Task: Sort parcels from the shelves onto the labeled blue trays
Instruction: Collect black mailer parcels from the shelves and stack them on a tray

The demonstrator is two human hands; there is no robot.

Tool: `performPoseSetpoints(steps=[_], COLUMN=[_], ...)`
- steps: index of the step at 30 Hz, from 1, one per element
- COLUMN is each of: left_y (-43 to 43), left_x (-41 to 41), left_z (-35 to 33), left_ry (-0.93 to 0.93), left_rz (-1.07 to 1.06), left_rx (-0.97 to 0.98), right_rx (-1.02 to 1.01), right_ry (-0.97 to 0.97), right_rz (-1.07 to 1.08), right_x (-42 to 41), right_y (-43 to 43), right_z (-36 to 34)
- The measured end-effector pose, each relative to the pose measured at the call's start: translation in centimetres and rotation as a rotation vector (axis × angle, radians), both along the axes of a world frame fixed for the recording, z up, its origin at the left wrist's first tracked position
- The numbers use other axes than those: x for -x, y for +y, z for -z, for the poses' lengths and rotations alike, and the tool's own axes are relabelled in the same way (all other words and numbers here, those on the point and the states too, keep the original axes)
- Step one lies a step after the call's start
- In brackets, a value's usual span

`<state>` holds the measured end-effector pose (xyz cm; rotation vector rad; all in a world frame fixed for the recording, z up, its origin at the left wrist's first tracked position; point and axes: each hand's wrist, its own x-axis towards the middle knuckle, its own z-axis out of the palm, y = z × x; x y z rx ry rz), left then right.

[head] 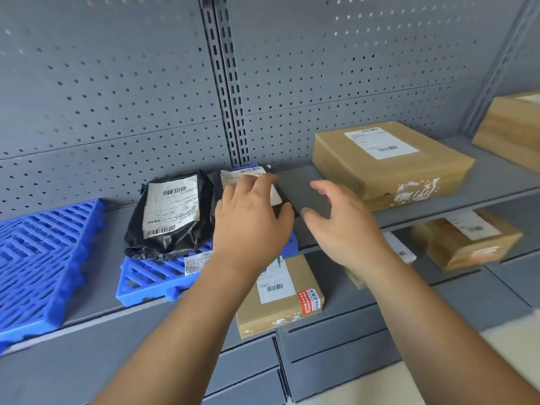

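While the left hand (251, 217) lay flat, fingers spread, on the black poly-bag parcel (233, 175), the right hand (342, 220) hovered open; the bag looked soft, light and slippery, best pinched at its edges.

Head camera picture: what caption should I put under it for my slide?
A person's left hand rests on a black parcel on a blue tray, the right hand open beside it.

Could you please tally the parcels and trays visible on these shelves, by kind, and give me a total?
Black poly-bag parcels: 2
Cardboard box parcels: 5, one of them mostly hidden on the lower shelf
Blue trays: 2
Total: 9
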<state>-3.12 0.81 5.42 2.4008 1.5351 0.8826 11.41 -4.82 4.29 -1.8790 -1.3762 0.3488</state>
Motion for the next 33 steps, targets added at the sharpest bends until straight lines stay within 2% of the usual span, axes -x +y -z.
performPoseSetpoints(steps=[6,11,17,24,33], left_y=[-2.1,-4.1,-7.0,-12.0,-23.3], left_x=[0.5,-1.3,-5.8,-14.8,-30.5], left_z=[0.8,1.5,1.7,2.6,3.3], left_ry=[-0.027,-0.046,-0.022,0.141,0.309], left_rz=[0.157,0.313,0.483,0.649,0.865], left_rx=[0.016,0.062,0.102,0.12,0.089], right_rx=[0.024,0.088,0.151,0.236,0.412], right_ry=[-0.07,-0.239,-0.251,-0.223,-0.189], right_rz=[0.172,0.345,0.511,0.716,0.925], right_x=[0.9,-0.1,-3.8,-10.1,-21.7], right_y=[-4.1,-8.2,-13.2,-21.4,-34.5], right_z=[0.3,0.5,0.4,0.4,1.0])
